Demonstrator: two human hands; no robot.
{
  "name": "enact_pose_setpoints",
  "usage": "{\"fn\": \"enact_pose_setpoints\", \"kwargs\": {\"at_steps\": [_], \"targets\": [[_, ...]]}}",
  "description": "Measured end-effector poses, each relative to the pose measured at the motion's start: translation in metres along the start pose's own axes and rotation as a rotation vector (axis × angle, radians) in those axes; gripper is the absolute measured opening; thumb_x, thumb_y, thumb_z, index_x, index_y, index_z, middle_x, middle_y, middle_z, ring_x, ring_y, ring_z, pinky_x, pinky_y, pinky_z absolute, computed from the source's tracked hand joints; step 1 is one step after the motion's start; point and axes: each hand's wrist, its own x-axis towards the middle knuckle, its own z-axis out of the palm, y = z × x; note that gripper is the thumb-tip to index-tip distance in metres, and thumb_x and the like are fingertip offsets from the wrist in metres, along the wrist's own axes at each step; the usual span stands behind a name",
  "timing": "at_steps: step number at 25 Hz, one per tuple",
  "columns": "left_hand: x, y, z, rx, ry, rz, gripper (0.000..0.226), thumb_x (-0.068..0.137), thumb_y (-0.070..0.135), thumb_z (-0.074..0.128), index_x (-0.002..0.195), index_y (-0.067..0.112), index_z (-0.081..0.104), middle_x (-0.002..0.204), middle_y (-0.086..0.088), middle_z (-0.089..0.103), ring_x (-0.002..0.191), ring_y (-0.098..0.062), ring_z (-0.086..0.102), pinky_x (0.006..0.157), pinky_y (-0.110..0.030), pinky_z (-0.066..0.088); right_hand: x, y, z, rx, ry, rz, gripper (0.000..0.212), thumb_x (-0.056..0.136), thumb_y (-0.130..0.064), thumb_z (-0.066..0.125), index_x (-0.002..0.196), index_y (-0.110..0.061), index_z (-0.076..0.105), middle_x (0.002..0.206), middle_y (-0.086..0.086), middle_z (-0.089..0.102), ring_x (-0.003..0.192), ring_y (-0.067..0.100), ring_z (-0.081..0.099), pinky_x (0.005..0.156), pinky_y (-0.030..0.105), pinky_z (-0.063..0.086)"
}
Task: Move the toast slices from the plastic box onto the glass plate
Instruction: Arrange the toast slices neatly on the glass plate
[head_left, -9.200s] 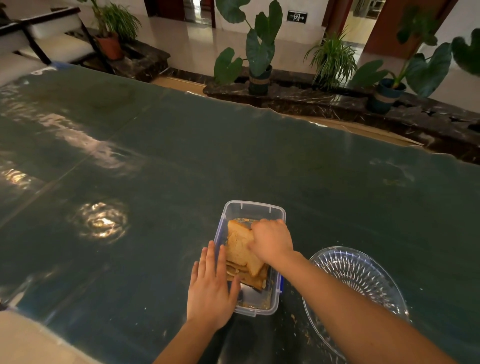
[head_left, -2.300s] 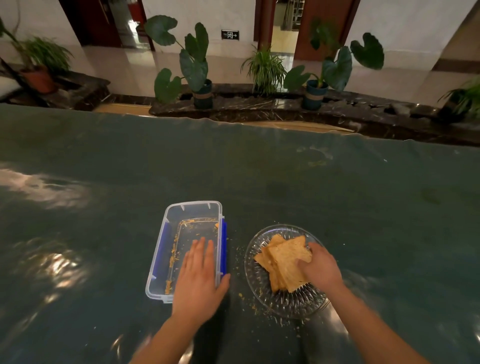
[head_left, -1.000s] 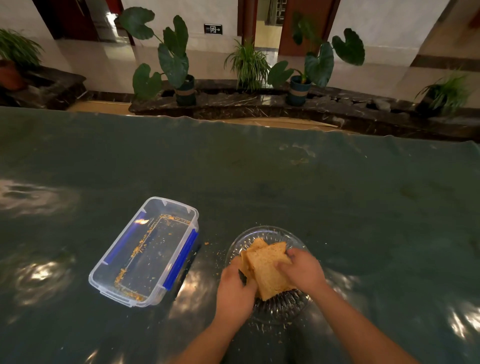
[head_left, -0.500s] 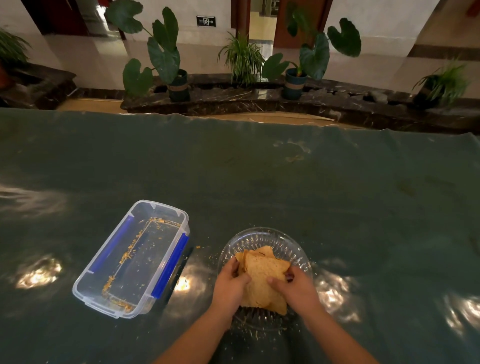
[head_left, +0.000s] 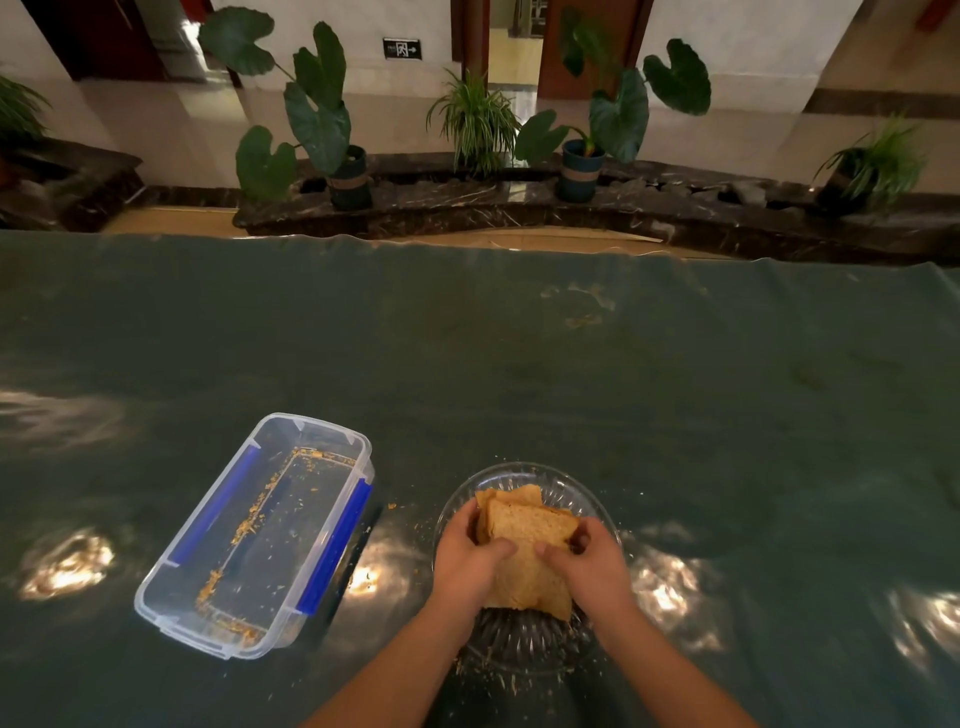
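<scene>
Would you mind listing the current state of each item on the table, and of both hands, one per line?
Plastic box: lid off, no toast inside, only crumbs.
Toast slices: stacked over the glass plate, held from both sides.
Glass plate: upright on the table, right of the box.
Left hand: closed on the toast's left side.
Right hand: closed on the toast's right side.
Table: crumbs scattered near the plate.

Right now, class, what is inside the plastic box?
Only toast crumbs line the plastic box, mostly along its floor edges. No slices remain; the clear walls hide nothing. The toast slices sit on the glass plate.
</scene>
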Motion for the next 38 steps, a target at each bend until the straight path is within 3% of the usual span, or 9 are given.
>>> {"fn": "enact_pose_setpoints", "kwargs": {"at_steps": [7, 13, 24, 33, 38], "targets": [[0.017, 0.013, 0.011, 0.012, -0.008, 0.050, 0.075, 0.066, 0.013, 0.075, 0.135, 0.029, 0.053, 0.126, 0.000, 0.062, 0.111, -0.018, 0.062, 0.091, -0.048, 0.057, 0.012, -0.006, -0.006, 0.033, 0.035, -0.040, 0.036, 0.072, -0.024, 0.083, 0.096, -0.030, 0.057, 0.098, -0.005, 0.071, 0.090, 0.014, 0.069, 0.079, 0.044, 0.060], [0.020, 0.010, 0.012, 0.057, -0.018, 0.002, 0.081, 0.070, 0.010, 0.073, 0.144, 0.022, 0.043, 0.134, -0.001, 0.056, 0.119, -0.021, 0.056, 0.098, -0.047, 0.053, 0.018, -0.008, -0.001, 0.022, 0.039, -0.027, 0.040, 0.076, -0.024, 0.080, 0.108, -0.022, 0.055, 0.108, 0.000, 0.068, 0.099, 0.019, 0.066, 0.086, 0.050, 0.056], [-0.007, 0.002, 0.011, 0.066, 0.108, -0.005, 0.074, 0.071, 0.014, 0.071, 0.140, 0.027, 0.046, 0.129, -0.001, 0.055, 0.117, -0.021, 0.057, 0.097, -0.049, 0.053, -0.006, -0.001, -0.001, 0.120, 0.040, -0.076, 0.035, 0.078, -0.012, 0.077, 0.099, -0.034, 0.058, 0.104, -0.003, 0.070, 0.095, 0.015, 0.068, 0.082, 0.045, 0.059], [-0.030, -0.022, 0.009, 0.067, 0.044, -0.069, 0.069, 0.076, 0.012, 0.069, 0.141, 0.020, 0.048, 0.131, -0.008, 0.056, 0.118, -0.024, 0.057, 0.099, -0.049, 0.052, -0.019, 0.018, -0.008, 0.070, -0.017, -0.006, 0.035, 0.079, -0.011, 0.076, 0.110, -0.018, 0.061, 0.106, 0.005, 0.071, 0.097, 0.021, 0.068, 0.086, 0.048, 0.057], [-0.032, -0.024, 0.003, 0.125, 0.039, -0.098, 0.065, 0.074, 0.017, 0.064, 0.137, 0.020, 0.051, 0.129, -0.007, 0.057, 0.116, -0.024, 0.058, 0.098, -0.050, 0.052, -0.017, 0.018, -0.005, -0.107, -0.034, -0.026, 0.036, 0.078, -0.023, 0.078, 0.110, -0.022, 0.062, 0.102, -0.009, 0.068, 0.095, 0.013, 0.064, 0.080, 0.033, 0.053]]}}
